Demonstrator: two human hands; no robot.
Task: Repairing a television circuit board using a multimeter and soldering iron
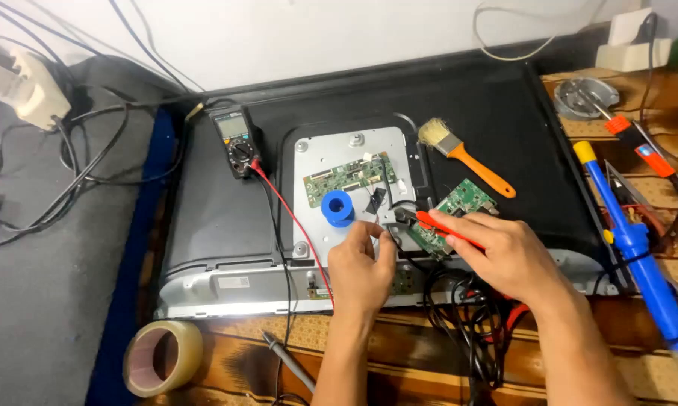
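Dark television back (219,218), left hand (361,263) pinching wire (394,233), right hand (504,252) gripping red tool (437,222), blue spool (337,207) beside

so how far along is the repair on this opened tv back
Done: the TV back lies face down with the metal plate and its long green board exposed. In hand: the right hand holds a red-handled tool at the small green board, while the left hand pinches a thin wire there. Left, it seems: the multimeter and blue solder spool are still out, nothing closed up.

Patterned mat (399,353) carries television panel (339,188), tape roll (162,357), blue tool (640,256).
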